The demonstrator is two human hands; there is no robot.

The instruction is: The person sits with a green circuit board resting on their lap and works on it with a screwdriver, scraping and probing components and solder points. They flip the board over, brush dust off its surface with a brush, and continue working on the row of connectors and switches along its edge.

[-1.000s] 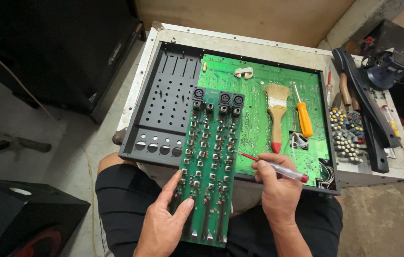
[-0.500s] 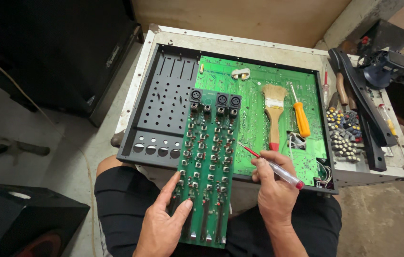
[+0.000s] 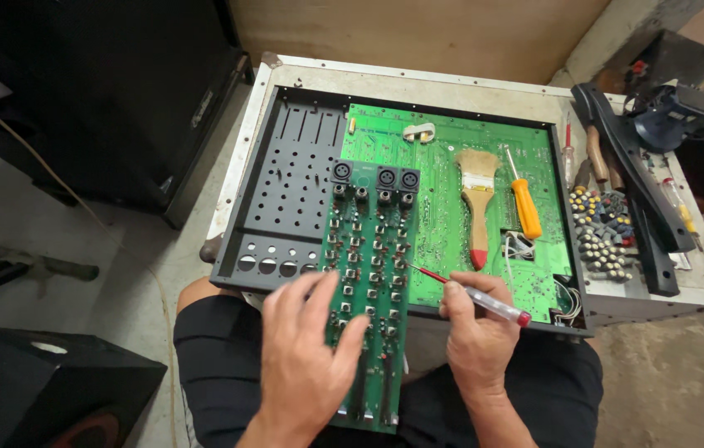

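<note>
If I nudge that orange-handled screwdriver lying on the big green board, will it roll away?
The orange-handled screwdriver has a rounded handle, so it would probably roll sideways. It looks stiff and light. The paintbrush lying close on one side might stop it.

Left hand (image 3: 306, 365) splayed, right hand (image 3: 475, 332) gripping

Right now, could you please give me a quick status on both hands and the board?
Left hand flat on long green circuit board. Right hand grips clear-handled red-shafted screwdriver, tip at board's edge. Wooden paintbrush, orange screwdriver lie apart.

Left hand (image 3: 306, 361) hides narrow board (image 3: 373, 274) middle; speaker (image 3: 45, 390) cut off.
</note>
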